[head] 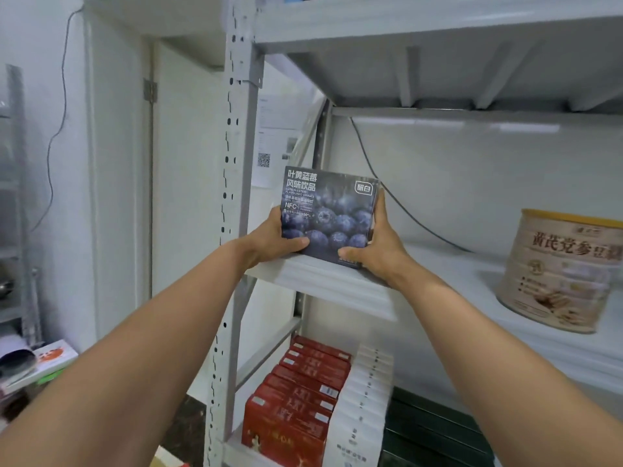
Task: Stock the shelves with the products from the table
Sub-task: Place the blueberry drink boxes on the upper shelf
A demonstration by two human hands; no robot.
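One head-worn wide-angle view faces forward, close to the metal shelving (236,163).
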